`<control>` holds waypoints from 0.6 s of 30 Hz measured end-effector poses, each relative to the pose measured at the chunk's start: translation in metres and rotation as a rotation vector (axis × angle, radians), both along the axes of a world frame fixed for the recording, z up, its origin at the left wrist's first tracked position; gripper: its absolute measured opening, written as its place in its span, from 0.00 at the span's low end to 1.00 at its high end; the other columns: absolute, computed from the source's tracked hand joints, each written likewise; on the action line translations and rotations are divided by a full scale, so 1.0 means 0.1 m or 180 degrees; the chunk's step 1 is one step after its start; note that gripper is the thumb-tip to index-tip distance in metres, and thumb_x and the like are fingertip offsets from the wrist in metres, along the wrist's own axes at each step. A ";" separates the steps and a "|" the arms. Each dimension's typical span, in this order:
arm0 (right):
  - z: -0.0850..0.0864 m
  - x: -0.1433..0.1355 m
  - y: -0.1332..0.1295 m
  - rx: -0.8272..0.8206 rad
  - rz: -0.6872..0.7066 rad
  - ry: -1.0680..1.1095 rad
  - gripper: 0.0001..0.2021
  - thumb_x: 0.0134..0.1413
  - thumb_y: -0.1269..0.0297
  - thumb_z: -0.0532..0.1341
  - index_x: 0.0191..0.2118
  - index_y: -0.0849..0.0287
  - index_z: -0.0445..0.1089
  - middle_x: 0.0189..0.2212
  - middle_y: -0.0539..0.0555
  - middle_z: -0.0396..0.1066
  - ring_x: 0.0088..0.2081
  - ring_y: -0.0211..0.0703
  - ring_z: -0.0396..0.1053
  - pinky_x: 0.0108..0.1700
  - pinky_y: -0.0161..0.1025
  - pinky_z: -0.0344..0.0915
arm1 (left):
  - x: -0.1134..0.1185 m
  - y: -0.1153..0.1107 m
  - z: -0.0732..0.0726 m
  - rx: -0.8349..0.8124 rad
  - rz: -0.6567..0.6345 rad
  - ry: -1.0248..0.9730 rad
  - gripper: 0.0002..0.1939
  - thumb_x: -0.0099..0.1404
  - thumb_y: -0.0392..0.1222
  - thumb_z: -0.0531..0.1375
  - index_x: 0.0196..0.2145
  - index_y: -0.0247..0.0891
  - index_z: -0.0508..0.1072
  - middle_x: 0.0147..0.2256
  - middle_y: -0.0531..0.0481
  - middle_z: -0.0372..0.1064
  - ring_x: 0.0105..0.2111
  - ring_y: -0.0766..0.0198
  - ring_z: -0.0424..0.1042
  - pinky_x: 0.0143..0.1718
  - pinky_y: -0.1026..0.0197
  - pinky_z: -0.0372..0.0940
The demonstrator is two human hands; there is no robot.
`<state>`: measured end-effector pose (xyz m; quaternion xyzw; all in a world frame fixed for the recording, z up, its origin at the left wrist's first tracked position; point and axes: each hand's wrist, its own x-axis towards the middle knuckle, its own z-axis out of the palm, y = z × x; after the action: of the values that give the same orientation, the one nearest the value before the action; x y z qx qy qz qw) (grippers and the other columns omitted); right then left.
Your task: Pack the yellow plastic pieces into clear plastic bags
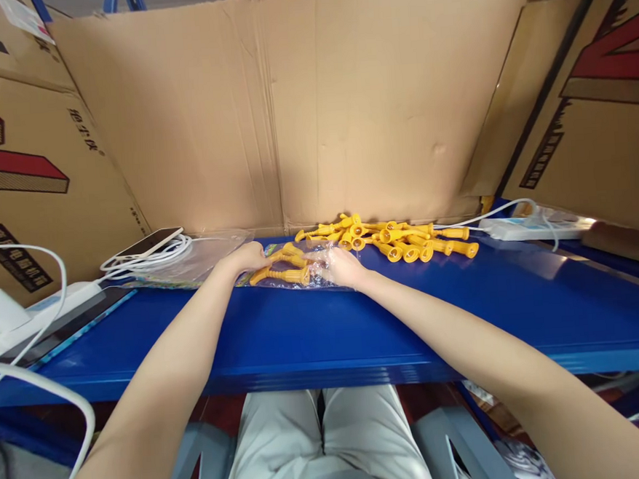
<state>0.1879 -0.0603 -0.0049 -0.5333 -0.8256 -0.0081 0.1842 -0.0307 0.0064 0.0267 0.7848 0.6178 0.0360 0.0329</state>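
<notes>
- My left hand (251, 257) grips the left end of the clear bag (318, 274).
- Right hand (346, 265) touches its right; I can't tell its grip.
- Yellow pieces (294, 276) lie between.
- Blue tabletop (304, 328) separates bag from front edge (318, 377).

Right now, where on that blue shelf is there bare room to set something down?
On the shelf: the front between left forearm and right forearm, and the patch between the right forearm and the right-end power strip. Crowded: the back middle, with left hand and right hand at the clear bag beside the yellow pile; and the left end, with phone, cable and tablet.
</notes>
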 end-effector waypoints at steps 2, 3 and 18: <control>0.01 0.00 0.01 0.0098 -0.0099 -0.0043 0.17 0.58 0.58 0.54 0.52 0.50 0.70 0.49 0.56 0.71 0.48 0.52 0.70 0.47 0.41 0.65 | 0.02 0.00 0.00 0.0034 0.0037 0.0019 0.07 0.49 0.43 0.57 0.21 0.38 0.70 0.29 0.47 0.75 0.31 0.58 0.72 0.25 0.65 0.58; 0.01 -0.01 0.01 0.0137 -0.0124 -0.0044 0.17 0.58 0.58 0.54 0.52 0.50 0.70 0.49 0.56 0.71 0.48 0.52 0.70 0.47 0.41 0.65 | 0.03 0.00 0.00 0.0059 0.0052 0.0018 0.06 0.49 0.43 0.57 0.22 0.38 0.71 0.30 0.46 0.75 0.31 0.58 0.72 0.26 0.65 0.58; -0.01 -0.01 0.00 0.0061 -0.0383 0.0055 0.22 0.57 0.56 0.55 0.57 0.53 0.62 0.49 0.57 0.70 0.49 0.52 0.69 0.47 0.42 0.65 | 0.07 -0.04 -0.01 0.0135 -0.0236 0.0141 0.08 0.54 0.43 0.54 0.27 0.37 0.71 0.34 0.44 0.74 0.33 0.56 0.72 0.25 0.63 0.56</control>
<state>0.1865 -0.0601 -0.0059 -0.5802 -0.7903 -0.0224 0.1957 -0.0236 0.0020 0.0256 0.8083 0.5879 0.0305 0.0039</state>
